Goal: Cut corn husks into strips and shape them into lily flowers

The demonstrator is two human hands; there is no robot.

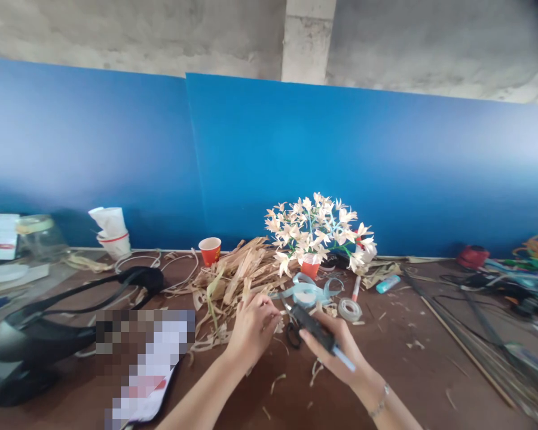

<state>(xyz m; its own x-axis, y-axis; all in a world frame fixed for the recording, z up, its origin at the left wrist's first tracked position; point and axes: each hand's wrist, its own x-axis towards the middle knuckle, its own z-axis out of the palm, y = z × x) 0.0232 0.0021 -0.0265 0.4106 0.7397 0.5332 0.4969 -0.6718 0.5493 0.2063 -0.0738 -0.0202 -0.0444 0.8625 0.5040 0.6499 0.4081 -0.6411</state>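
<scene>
On the brown tabletop [412,370] we see a black bag [31,346] at its left edge, and a heap of dried husks [233,272] and a white flower bunch [316,230] toward the middle of the far edge. Near the front edge our right hand [341,352] is clamped around a black glue gun [311,325], nozzle aimed left. Our left hand [251,328] sits just beside that nozzle, fingers curled together; whether they pinch anything we cannot tell

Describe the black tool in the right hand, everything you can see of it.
It looks like a glue gun: black, seemingly plastic body, with a pale stick jutting from its rear. The right hand wraps it, tilted, tip aimed up-left toward the left hand, above the brown table.
</scene>
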